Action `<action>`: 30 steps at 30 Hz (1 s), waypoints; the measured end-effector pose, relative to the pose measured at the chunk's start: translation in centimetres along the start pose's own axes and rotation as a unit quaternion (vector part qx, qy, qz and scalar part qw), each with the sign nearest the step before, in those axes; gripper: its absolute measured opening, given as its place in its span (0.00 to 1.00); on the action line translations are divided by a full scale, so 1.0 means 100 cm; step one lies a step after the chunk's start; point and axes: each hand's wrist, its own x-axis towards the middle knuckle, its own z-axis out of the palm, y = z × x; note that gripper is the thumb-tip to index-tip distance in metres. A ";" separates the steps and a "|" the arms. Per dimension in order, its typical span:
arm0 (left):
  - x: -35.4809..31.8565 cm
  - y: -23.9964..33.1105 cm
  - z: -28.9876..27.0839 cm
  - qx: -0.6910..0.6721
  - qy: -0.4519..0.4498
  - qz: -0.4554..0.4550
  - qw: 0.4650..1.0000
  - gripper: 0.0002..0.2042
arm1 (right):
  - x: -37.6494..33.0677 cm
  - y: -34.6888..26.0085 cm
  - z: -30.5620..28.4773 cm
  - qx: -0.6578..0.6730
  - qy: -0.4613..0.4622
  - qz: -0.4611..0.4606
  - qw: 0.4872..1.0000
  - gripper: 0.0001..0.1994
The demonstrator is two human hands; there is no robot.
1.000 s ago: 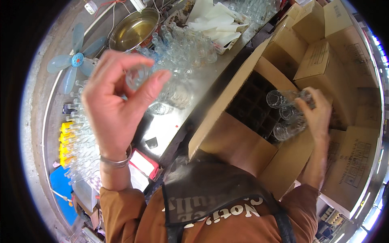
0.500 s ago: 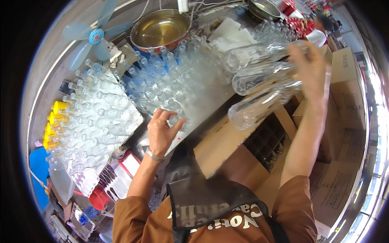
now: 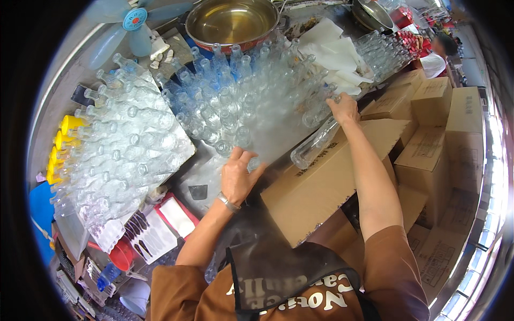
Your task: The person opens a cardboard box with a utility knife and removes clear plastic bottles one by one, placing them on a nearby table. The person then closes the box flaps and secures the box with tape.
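My left hand [image 3: 239, 175] curls its fingers and thumb around a clear glass bottle [image 3: 255, 163], only partly visible, at the front of the standing bottles. Farther right, my right hand [image 3: 344, 109] is closed at the necks of clear glass bottles. One of these bottles [image 3: 313, 145] slants down toward me, over the box edge; others are partly hidden by the hand. A dense group of clear glass bottles [image 3: 227, 115] stands upright on the metal table [image 3: 198, 172], hazy on its right side.
More bottles [image 3: 120, 152] crowd a board at left, beside yellow caps [image 3: 64, 144]. An open cardboard box [image 3: 313, 195] stands before me, with stacked cartons [image 3: 423, 147] at right. Behind are a wide pan [image 3: 233, 40], a blue fan [image 3: 135, 20] and white paper [image 3: 334, 53].
My right hand has swung left and away from me toward the table, carrying several bottles from above the box. My left hand stays by the front bottles; the whole view has shifted.
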 end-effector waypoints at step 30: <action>0.045 -0.019 0.085 0.016 -0.040 -0.020 0.999 0.13 | -0.018 -0.031 0.076 0.121 0.023 -0.199 0.972 0.10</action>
